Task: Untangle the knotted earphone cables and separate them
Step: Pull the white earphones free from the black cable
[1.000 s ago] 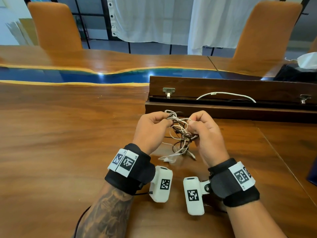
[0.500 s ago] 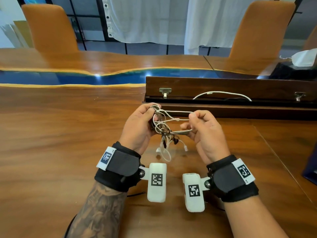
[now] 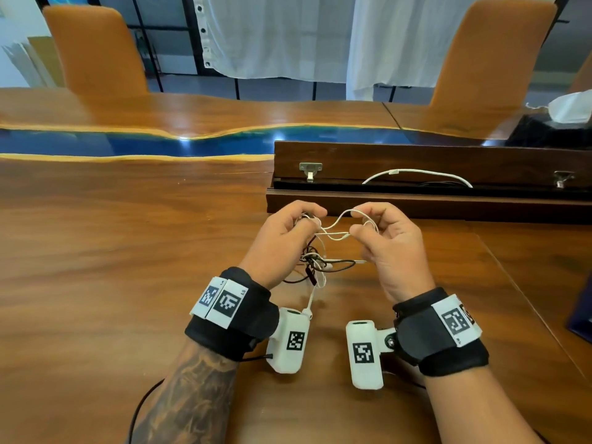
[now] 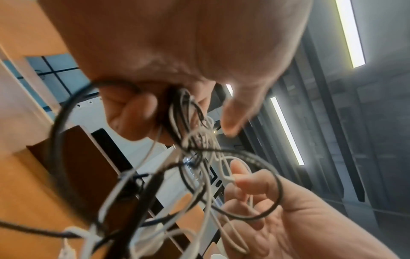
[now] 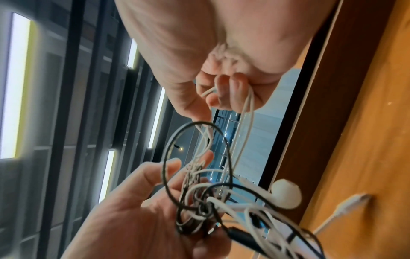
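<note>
White cable (image 3: 334, 226) stretches between the two hands above the counter (image 3: 128, 251), well in from its near edge, while the black cable (image 3: 333, 265) and the knot (image 3: 312, 261) hang below. The left hand (image 3: 282, 238) grips the bundled tangle in curled fingers, and the right hand (image 3: 389, 241) pinches a white loop between thumb and fingertips. Doing this well likely means drawing that loop out slowly, keeping slack near the knot so it loosens rather than cinches, and feeding the white earbud (image 5: 286, 193) back through.

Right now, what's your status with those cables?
Left hand grips the tangle. Right hand pinches a white loop. Knot unresolved. Nothing blocking.
</note>
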`<state>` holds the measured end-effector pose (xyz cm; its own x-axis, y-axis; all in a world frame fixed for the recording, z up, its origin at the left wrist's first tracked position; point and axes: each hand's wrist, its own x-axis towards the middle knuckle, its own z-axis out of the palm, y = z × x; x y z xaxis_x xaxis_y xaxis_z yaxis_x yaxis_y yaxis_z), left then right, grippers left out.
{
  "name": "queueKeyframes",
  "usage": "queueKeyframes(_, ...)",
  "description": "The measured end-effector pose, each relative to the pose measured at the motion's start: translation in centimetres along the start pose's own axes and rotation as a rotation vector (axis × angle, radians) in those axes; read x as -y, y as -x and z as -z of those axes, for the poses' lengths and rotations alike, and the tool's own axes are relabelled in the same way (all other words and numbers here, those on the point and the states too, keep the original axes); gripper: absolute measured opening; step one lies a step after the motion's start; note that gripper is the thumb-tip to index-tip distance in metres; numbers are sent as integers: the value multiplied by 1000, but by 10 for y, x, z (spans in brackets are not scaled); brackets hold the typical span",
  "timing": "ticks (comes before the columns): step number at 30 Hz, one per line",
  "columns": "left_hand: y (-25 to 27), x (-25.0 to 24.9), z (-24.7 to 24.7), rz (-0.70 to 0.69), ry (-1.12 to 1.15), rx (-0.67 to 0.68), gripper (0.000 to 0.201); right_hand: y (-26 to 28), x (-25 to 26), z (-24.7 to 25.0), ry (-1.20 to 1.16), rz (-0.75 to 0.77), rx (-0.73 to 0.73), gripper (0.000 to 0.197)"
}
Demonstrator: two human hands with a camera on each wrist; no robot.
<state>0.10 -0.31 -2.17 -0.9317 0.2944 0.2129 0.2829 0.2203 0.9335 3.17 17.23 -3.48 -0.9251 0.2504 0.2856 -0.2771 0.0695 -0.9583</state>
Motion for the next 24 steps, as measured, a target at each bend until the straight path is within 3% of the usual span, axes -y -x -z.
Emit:
queueKeyframes(3, 1, 3, 2, -92, -137, 1, 41, -1, 0, 3, 25, 18, 14, 35)
queueKeyframes(7, -3, 10, 3, -156, -265, -154, 51, -3, -1, 4, 84, 81, -42, 44)
queueKeyframes(11, -7, 16, 7, -94, -312, -315, 25, -3, -1, 3, 144, 194, -185, 38)
queueKeyframes(13, -9, 17, 9, -17, -230, -378, 8, -5, -1, 3, 117, 181, -237, 29)
queueKeyframes(16, -9, 15, 6, 110, 1, -315, 16, -4, 1, -1, 27, 63, -206, 15)
queueKeyframes(21, -8, 4, 8, 258, 543, -233, 15, -1, 13, -6, -538, -204, -47, 24)
queueKeyframes(24, -7, 2, 10, 275, 685, -168, 16, -1, 12, -5, -442, -222, -23, 23)
